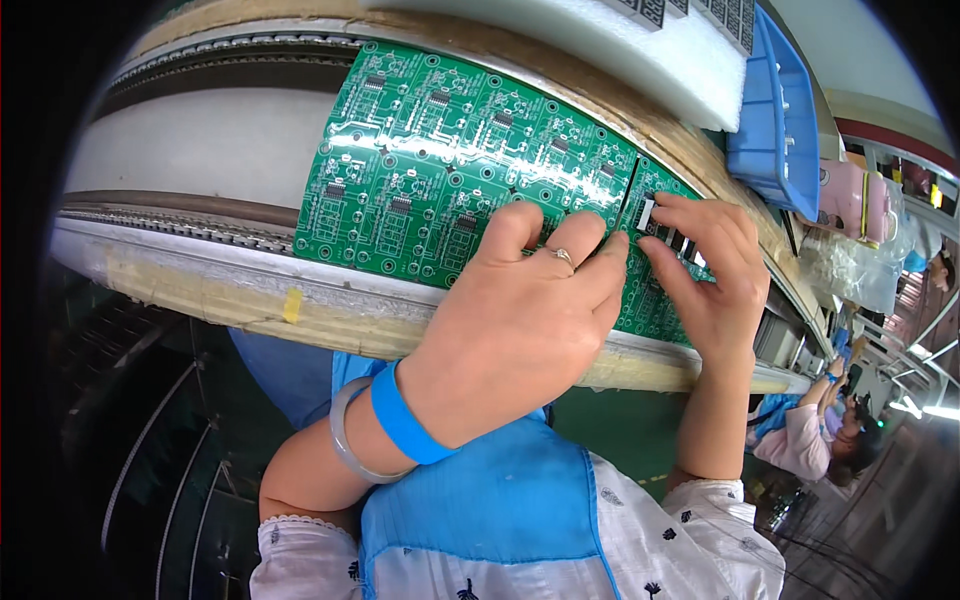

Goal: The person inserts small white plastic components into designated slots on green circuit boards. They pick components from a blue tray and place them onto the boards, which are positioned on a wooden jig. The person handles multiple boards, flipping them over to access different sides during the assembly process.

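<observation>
Two green circuit boards lie end to end on the rail line, a larger board point(400, 160) at left and another board point(650, 305) at right. My right hand point(722, 265) pinches a small black-and-white display component point(646, 214) between thumb and forefinger, down at the right board. Another such component point(688, 250) sits beside it, partly behind my fingers. My left hand point(530, 310) rests over the boards with its fingers bent and one fingertip close to the pinched component. Its other fingertips are hidden, so what they hold, if anything, does not show.
A white foam block point(660, 50) bearing several black display components point(730, 18) stands beyond the boards. Right of it is a blue plastic bin point(775, 120). Chain rails point(170, 228) run along the line. Farther right, another person point(815, 440) sits at the line.
</observation>
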Motion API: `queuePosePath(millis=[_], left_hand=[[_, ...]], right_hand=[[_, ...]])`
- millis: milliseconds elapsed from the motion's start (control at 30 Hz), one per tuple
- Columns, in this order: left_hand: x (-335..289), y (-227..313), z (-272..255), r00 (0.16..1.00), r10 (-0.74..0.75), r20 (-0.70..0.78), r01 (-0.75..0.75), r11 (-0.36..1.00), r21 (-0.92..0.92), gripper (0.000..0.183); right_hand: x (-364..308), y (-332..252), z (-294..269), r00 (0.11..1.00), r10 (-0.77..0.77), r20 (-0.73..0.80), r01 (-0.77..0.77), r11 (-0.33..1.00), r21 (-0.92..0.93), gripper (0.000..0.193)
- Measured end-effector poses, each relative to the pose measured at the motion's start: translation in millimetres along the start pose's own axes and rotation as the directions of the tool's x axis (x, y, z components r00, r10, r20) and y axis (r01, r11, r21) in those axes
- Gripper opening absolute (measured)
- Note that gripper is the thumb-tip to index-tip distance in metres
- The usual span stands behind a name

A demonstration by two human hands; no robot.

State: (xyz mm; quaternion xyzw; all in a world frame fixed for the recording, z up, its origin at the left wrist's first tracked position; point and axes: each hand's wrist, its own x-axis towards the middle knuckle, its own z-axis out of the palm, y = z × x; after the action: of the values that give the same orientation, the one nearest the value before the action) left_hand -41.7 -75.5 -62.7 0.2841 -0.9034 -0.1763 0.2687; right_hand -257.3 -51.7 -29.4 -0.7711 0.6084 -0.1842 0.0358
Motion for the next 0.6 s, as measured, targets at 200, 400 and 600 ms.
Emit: queuePosePath(millis=[200,400,600], left_hand=[[-0.1,0.9,0.5,1.0,-0.026,0.001,0.026,1.0,-0.001,0.025],[-0.5,1.5,1.3,0.999,-0.039,-0.006,0.039,0.999,0.028,0.024],[0.8,1.7,2.3,0.999,-0.041,-0.014,0.041,0.999,0.031,0.024]], right_hand=[[1.7,4.5,5.6,0.996,-0.073,-0.053,0.073,0.997,-0.004,0.029],[1.9,5.8,9.1,0.99,-0.11,-0.09,0.112,0.994,0.011,0.029],[2.6,6.0,8.7,0.991,-0.099,-0.091,0.102,0.994,0.033,0.029]])
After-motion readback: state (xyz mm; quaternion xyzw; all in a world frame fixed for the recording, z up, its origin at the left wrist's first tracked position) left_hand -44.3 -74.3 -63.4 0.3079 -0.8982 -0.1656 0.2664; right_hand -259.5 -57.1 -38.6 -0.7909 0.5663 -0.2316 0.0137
